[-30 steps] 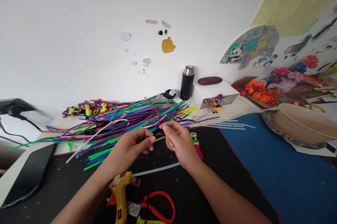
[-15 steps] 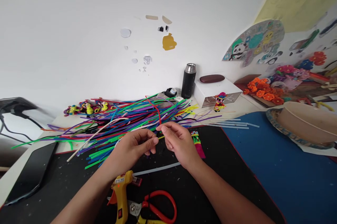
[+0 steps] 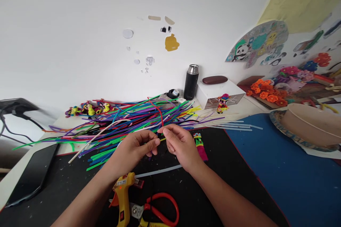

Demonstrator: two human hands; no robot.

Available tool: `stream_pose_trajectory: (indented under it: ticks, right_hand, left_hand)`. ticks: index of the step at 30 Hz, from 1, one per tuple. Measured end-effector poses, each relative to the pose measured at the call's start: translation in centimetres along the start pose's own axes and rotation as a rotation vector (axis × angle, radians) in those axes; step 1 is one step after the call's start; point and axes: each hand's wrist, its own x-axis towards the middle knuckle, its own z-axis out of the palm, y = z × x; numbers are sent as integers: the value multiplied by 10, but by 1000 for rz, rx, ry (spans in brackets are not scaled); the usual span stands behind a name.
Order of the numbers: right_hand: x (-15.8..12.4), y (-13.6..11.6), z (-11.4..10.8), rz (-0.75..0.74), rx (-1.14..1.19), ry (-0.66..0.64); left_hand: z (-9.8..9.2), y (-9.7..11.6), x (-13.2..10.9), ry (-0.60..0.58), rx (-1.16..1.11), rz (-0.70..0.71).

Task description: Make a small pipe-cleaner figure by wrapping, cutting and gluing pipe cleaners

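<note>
Fingers closed in a pinch, my left hand (image 3: 139, 146) and my right hand (image 3: 181, 144) meet in front of the heap. Between them is a small piece of pipe cleaner work, mostly covered by the fingers; bits of yellow and purple show. A red pipe cleaner (image 3: 161, 114) rises from beside my right fingertips, over the pile of coloured pipe cleaners (image 3: 144, 116). Below my hands lie a yellow glue gun (image 3: 122, 196) with a glue stick (image 3: 162, 170) behind it, and red-handled scissors (image 3: 176, 207). A small green and magenta piece (image 3: 201, 149) lies beside my right hand.
A black flask (image 3: 190, 85) and a white box (image 3: 220, 90) stand by the wall, with a small figure (image 3: 223, 103) before the box. A phone (image 3: 31, 173) lies at left. Glue sticks (image 3: 237, 126) and a large bowl (image 3: 311, 124) are at right.
</note>
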Motion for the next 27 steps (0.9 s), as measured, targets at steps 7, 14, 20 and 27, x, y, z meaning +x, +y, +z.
stream_pose_trajectory:
  ticks: [7,14,20,27]
  right_hand:
    - [0,0,1,1,22,-2]
    - [1,-2,-1,-19,37,48]
    - [0,-1,0,1,18,34]
    - [0,0,1,0,16,24]
  left_hand:
    - [-1,-1,0,-1,-15,1]
    - [1,-1,0,7,-47,1]
    - [0,-2,0,7,-26,6]
    - [0,-3,0,3,-16,3]
